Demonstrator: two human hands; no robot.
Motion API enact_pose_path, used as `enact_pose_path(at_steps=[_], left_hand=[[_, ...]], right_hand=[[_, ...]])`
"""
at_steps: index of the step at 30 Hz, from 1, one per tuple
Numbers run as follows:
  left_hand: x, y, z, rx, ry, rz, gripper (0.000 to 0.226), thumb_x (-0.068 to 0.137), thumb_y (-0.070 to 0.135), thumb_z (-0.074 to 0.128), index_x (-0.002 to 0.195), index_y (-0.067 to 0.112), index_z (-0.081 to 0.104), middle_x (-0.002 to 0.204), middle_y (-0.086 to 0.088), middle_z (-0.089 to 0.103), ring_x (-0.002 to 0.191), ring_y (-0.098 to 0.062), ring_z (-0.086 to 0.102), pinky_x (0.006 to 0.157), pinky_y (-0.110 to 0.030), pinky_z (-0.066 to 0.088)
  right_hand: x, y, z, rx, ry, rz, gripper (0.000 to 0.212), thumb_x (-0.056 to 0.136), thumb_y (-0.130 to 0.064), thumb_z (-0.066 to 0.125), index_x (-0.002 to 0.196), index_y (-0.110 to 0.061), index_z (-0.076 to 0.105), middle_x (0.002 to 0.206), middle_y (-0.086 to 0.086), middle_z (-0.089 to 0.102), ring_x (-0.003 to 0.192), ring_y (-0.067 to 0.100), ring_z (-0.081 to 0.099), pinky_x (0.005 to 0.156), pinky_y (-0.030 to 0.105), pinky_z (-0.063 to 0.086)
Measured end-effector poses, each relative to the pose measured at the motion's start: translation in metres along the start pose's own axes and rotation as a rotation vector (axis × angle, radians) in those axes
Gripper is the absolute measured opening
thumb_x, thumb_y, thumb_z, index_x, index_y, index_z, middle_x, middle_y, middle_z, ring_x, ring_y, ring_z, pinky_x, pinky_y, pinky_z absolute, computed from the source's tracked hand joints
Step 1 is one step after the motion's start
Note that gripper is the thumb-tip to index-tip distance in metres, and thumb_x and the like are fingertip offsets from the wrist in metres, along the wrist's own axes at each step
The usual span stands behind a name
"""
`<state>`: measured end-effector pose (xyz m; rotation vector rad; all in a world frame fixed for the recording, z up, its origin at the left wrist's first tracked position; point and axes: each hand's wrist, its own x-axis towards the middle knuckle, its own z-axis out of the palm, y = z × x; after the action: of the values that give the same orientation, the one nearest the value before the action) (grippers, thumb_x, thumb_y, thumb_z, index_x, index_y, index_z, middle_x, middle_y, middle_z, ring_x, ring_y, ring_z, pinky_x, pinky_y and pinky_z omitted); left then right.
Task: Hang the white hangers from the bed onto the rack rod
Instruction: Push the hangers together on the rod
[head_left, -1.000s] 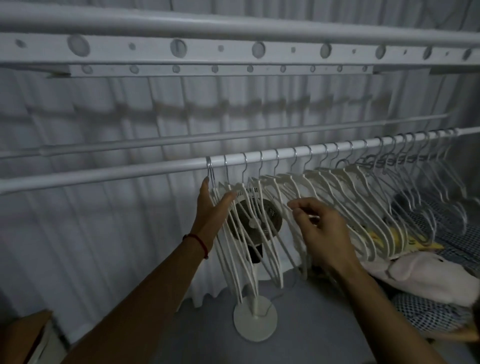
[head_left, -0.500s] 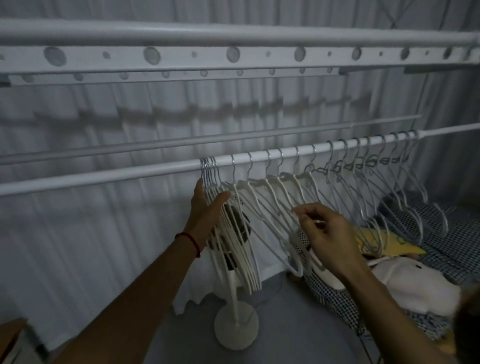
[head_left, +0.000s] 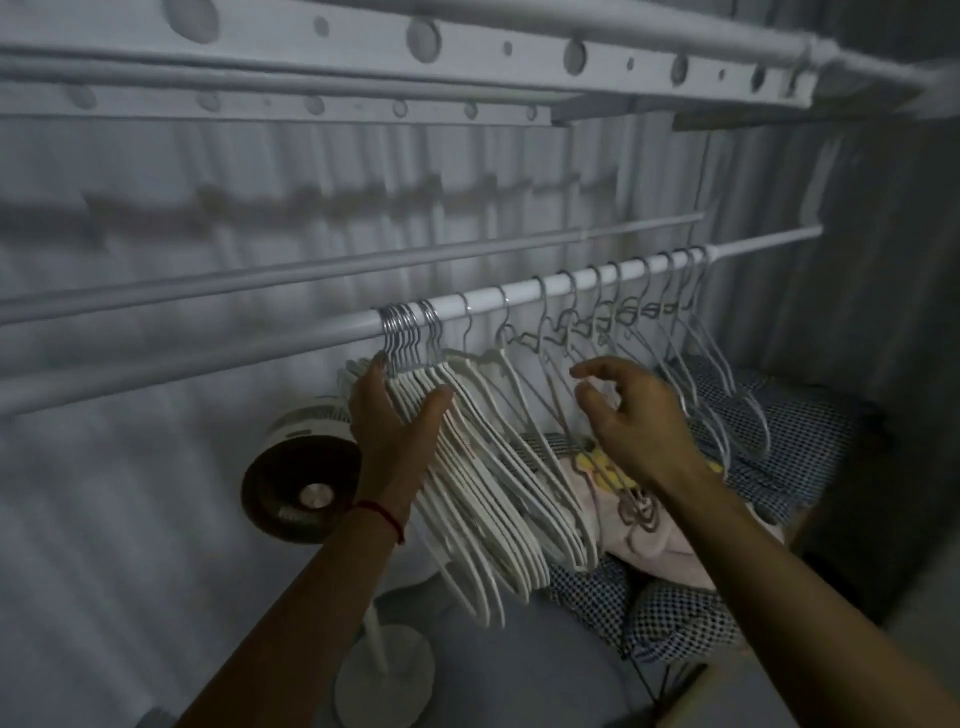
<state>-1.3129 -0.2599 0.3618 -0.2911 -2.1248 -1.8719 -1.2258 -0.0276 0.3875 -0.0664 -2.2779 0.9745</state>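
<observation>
**Hangers gathered into a tight bunch on the rod**

White plastic hangers (head_left: 483, 467) hang from the rack rod (head_left: 571, 283). Their hooks at the left end now sit packed together, where a second ago they were spread out. The left hand (head_left: 397, 421) is open, its palm pressed flat against the bunch. The right hand (head_left: 631, 415), fingers loosely curled and empty, hovers by the spaced hangers further right. Below lies the checked bed (head_left: 675, 618). Hanging looks nearly done; this seems to be tidying.

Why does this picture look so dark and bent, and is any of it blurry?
Head view: dim, greyish light with soft shadows on the white pleated curtain; the wide lens bows the white rack rod; the right hand and the spread-out white plastic hangers near it look slightly smeared.
</observation>
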Motion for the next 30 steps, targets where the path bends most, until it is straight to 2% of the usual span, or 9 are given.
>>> enact_pose_path(at_steps=[4, 8, 10, 12, 13, 16, 18, 24, 30], left_hand=[[0.008, -0.006, 0.049, 0.015, -0.011, 0.054, 0.083, 0.081, 0.043, 0.075, 0.149, 0.041, 0.029, 0.157, 0.006, 0.025, 0.144, -0.021, 0.030, 0.114, -0.043, 0.033], [0.017, -0.004, 0.094, 0.008, -0.021, 0.074, 0.080, 0.076, 0.046, 0.076, 0.146, 0.040, 0.036, 0.151, 0.004, 0.036, 0.137, -0.020, 0.040, 0.110, -0.047, 0.041], [0.019, -0.001, 0.115, -0.005, -0.020, 0.088, 0.076, 0.078, 0.045, 0.076, 0.143, 0.040, 0.038, 0.146, 0.009, 0.038, 0.130, -0.008, 0.044, 0.107, -0.035, 0.044], [0.020, 0.002, 0.137, -0.020, -0.020, 0.093, 0.070, 0.084, 0.036, 0.076, 0.142, 0.041, 0.037, 0.135, 0.017, 0.036, 0.111, 0.015, 0.045, 0.094, -0.012, 0.043], [0.020, 0.004, 0.147, -0.026, -0.020, 0.084, 0.072, 0.086, 0.033, 0.075, 0.146, 0.039, 0.034, 0.133, 0.019, 0.035, 0.106, 0.017, 0.044, 0.092, -0.011, 0.043], [0.021, 0.010, 0.178, -0.033, -0.023, 0.063, 0.081, 0.082, 0.048, 0.075, 0.150, 0.037, 0.032, 0.141, 0.018, 0.040, 0.121, 0.000, 0.048, 0.107, -0.037, 0.045], [0.023, 0.014, 0.197, -0.035, -0.019, 0.032, 0.099, 0.067, 0.069, 0.073, 0.151, 0.040, 0.031, 0.149, 0.012, 0.040, 0.132, -0.008, 0.045, 0.112, -0.044, 0.042], [0.027, 0.019, 0.247, -0.050, 0.010, -0.038, 0.109, 0.053, 0.082, 0.075, 0.148, 0.050, 0.031, 0.150, 0.014, 0.042, 0.134, -0.009, 0.047, 0.112, -0.043, 0.042], [0.034, 0.025, 0.282, -0.026, 0.040, -0.009, 0.099, 0.066, 0.067, 0.078, 0.149, 0.038, 0.035, 0.146, 0.011, 0.047, 0.128, -0.008, 0.051, 0.112, -0.040, 0.043]], right_hand=[[0.030, 0.036, -0.020, -0.140, 0.047, 0.064, 0.027, 0.099, -0.023, 0.062, 0.124, -0.014, 0.068, 0.129, 0.007, 0.067, 0.115, 0.026, 0.063, 0.088, 0.021, 0.040], [0.055, 0.081, -0.053, -0.236, 0.032, 0.121, 0.040, 0.097, -0.025, 0.061, 0.132, -0.008, 0.062, 0.136, 0.013, 0.062, 0.121, 0.031, 0.061, 0.099, 0.030, 0.043], [0.070, 0.105, -0.070, -0.248, -0.003, 0.139, 0.052, 0.094, -0.034, 0.057, 0.138, -0.005, 0.057, 0.141, 0.015, 0.057, 0.119, 0.034, 0.060, 0.099, 0.030, 0.041], [0.088, 0.130, -0.087, -0.225, -0.011, 0.182, 0.053, 0.098, -0.031, 0.057, 0.144, -0.005, 0.051, 0.145, 0.017, 0.053, 0.123, 0.034, 0.057, 0.102, 0.032, 0.041], [0.098, 0.143, -0.095, -0.212, -0.009, 0.199, 0.053, 0.099, -0.027, 0.058, 0.146, -0.006, 0.048, 0.146, 0.018, 0.052, 0.124, 0.035, 0.058, 0.103, 0.034, 0.042], [0.128, 0.181, -0.114, -0.175, -0.054, 0.229, 0.059, 0.101, -0.029, 0.058, 0.153, -0.008, 0.040, 0.151, 0.019, 0.048, 0.133, 0.034, 0.052, 0.111, 0.039, 0.040], [0.148, 0.201, -0.120, -0.134, -0.123, 0.224, 0.062, 0.102, -0.033, 0.058, 0.156, -0.012, 0.036, 0.157, 0.015, 0.043, 0.140, 0.030, 0.046, 0.115, 0.038, 0.036], [0.195, 0.235, -0.121, 0.089, -0.317, 0.178, 0.064, 0.100, -0.041, 0.059, 0.156, -0.023, 0.035, 0.154, 0.006, 0.047, 0.133, 0.023, 0.053, 0.103, 0.028, 0.042], [0.220, 0.243, -0.117, 0.191, -0.360, 0.118, 0.057, 0.101, -0.038, 0.059, 0.152, -0.018, 0.042, 0.143, 0.009, 0.057, 0.127, 0.020, 0.057, 0.094, 0.025, 0.042]])
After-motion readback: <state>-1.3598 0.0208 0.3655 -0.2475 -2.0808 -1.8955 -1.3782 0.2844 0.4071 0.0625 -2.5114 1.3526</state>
